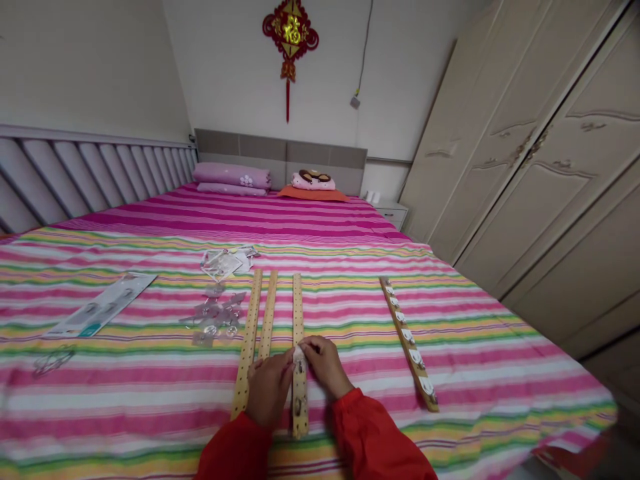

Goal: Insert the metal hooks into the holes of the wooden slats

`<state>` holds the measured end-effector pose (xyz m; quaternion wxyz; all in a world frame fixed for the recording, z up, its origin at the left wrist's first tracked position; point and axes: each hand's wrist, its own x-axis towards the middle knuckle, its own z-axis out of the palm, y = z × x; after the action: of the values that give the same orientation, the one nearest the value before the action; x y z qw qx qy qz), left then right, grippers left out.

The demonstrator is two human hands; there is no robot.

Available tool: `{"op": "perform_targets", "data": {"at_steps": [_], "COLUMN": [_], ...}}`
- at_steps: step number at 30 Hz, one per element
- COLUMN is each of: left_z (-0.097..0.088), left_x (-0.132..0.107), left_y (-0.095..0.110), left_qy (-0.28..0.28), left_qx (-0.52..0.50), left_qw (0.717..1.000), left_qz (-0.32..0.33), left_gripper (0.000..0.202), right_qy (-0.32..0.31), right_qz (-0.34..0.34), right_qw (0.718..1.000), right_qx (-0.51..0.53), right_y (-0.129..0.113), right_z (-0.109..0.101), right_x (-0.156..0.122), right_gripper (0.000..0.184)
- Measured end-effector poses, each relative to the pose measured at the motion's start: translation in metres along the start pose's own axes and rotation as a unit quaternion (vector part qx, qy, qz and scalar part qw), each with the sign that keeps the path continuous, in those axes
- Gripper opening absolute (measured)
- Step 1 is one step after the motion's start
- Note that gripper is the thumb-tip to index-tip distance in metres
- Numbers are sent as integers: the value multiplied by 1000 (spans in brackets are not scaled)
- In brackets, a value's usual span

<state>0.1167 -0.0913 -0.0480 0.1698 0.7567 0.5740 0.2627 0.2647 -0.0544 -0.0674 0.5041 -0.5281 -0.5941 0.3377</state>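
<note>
Both my hands meet over a perforated wooden strip [299,313] that lies lengthwise on the striped bedspread [150,393]. My left hand [270,387] and my right hand [326,363] pinch a small white hook piece [300,355] against that strip, fingers closed on it. A dark hook sits lower on the same strip. Two more bare perforated strips [260,320] lie just to the left. A fourth strip [407,340] with several white hooks fitted lies to the right.
Clear plastic hooks [213,317] and torn wrappers [225,261] lie left of the strips, with a flat package card [103,305] further left. Pillows [233,177] sit at the headboard. A cream wardrobe [550,167] stands along the right side.
</note>
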Motion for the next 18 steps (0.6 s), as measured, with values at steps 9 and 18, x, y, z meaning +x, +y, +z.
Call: {"op": "perform_targets", "data": {"at_steps": [9,18], "left_z": [0,-5], "left_x": [-2,-1], "left_y": [2,11], "left_qy": [2,-11], "left_qx": [15,61], "left_qw": [1000,998], "left_qz": [-6,-17], "left_gripper": [37,36], "right_qy": [14,34], "right_qz": [1,8], "right_qw": [1000,998], "right_qx": [11,43], "right_y": [1,16], "right_z": [2,7], "right_x": [-3,-6], "right_gripper": [18,17]}}
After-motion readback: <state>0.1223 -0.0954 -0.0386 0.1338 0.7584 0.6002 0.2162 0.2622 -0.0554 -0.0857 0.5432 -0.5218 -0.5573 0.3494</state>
